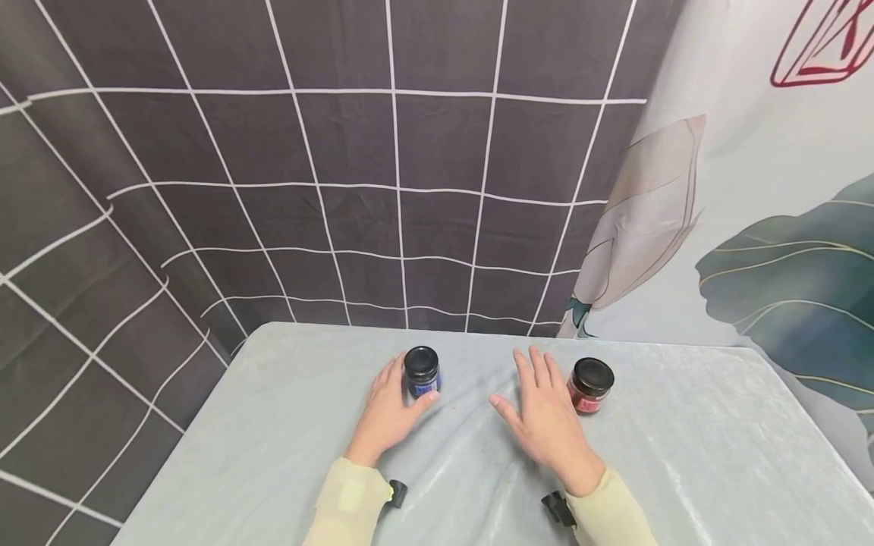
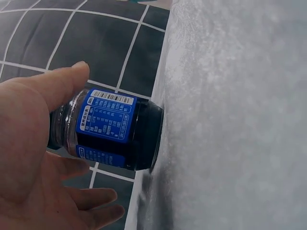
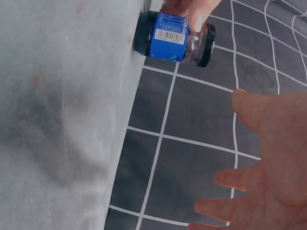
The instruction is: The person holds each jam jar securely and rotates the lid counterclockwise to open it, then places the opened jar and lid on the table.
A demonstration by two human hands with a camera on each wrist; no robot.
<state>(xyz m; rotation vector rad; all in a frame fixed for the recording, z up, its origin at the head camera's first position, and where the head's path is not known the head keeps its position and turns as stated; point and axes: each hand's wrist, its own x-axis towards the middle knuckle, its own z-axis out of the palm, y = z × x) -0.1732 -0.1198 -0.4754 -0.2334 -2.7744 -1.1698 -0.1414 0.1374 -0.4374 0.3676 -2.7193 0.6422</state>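
Note:
A small glass jar with a black lid and blue label [image 1: 422, 373] stands upright on the cloth. Around its left and near sides lies my left hand [image 1: 388, 418], thumb and fingers spread rather than curled. The left wrist view has this blue-labelled jar [image 2: 108, 127] between the thumb [image 2: 64, 84] and the straight fingers; firm contact cannot be made out. My right hand [image 1: 546, 417] hovers over the cloth with fingers extended, holding nothing. Just right of it stands a second black-lidded jar with a red label [image 1: 589, 388], partly hidden by the fingers.
A pale grey cloth covers the table [image 1: 683, 455]. Behind its far edge hangs a dark curtain with a white grid [image 1: 437, 144]. A white curtain with leaf prints [image 1: 792, 273] hangs on the right.

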